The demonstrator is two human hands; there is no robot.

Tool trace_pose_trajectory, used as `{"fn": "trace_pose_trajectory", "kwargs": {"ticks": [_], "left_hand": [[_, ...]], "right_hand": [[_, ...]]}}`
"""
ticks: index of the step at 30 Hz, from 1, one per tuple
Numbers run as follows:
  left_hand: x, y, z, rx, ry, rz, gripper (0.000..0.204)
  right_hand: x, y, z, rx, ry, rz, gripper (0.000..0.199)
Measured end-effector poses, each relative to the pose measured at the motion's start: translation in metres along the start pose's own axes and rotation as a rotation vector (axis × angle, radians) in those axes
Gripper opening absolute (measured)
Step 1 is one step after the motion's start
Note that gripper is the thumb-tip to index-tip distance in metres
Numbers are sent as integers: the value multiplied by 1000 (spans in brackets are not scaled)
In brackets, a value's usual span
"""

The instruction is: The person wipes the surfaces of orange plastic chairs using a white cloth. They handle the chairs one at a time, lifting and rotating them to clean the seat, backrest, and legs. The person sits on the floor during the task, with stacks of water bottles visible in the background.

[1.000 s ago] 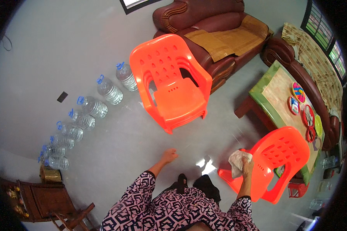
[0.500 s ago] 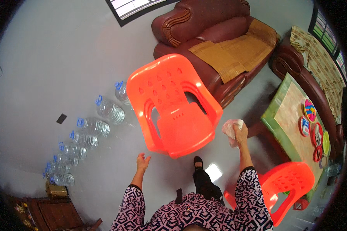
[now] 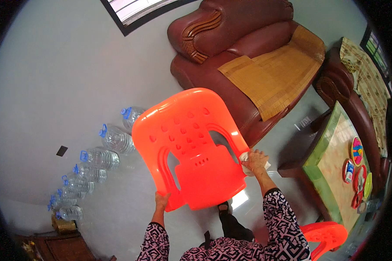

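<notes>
An orange-red plastic armchair (image 3: 204, 178) with drop-shaped holes in its backrest stands in front of me, its seat toward me. My left hand (image 3: 162, 201) is closed around the front end of its left armrest. At the right armrest, my right hand (image 3: 256, 161) presses down a crumpled pale cloth (image 3: 247, 170). Part of that cloth is hidden under my fingers and sticks out on both sides of them.
Large clear water bottles (image 3: 101, 158) with blue caps line the left wall. A brown sofa (image 3: 200, 74) stands beyond the chair. To the right are a green-edged table (image 3: 320, 172) with small baskets and a second orange-red chair (image 3: 326, 235).
My left hand has come onto the chair's left armrest and taken hold. My right hand has brought the cloth from beside the chair onto its right armrest.
</notes>
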State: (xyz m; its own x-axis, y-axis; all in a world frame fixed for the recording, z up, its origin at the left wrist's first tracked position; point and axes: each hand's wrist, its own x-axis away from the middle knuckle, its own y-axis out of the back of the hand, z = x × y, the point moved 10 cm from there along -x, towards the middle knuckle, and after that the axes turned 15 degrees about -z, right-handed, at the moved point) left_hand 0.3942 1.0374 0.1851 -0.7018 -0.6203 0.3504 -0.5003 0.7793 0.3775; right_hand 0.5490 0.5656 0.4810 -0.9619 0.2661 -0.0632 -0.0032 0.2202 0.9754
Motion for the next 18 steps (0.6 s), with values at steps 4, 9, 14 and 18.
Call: {"fn": "trace_pose_trajectory", "kwargs": {"ticks": [4,9,14,18], "left_hand": [[0,2,6,-54,100,-33,61],[15,-5,-20,-53,174,-46,58],[-9,22,-31,125,95,-6,50],[27,56,-78,330,180,28,45]], "right_hand": [[-23,-15,4,-39,-21,170,68],[-56,-77,-29,-477,-16,484,69],[-60,-37,-14,-540,-60,277,58],[-28,47,-21,-649,-96,276,51]]}}
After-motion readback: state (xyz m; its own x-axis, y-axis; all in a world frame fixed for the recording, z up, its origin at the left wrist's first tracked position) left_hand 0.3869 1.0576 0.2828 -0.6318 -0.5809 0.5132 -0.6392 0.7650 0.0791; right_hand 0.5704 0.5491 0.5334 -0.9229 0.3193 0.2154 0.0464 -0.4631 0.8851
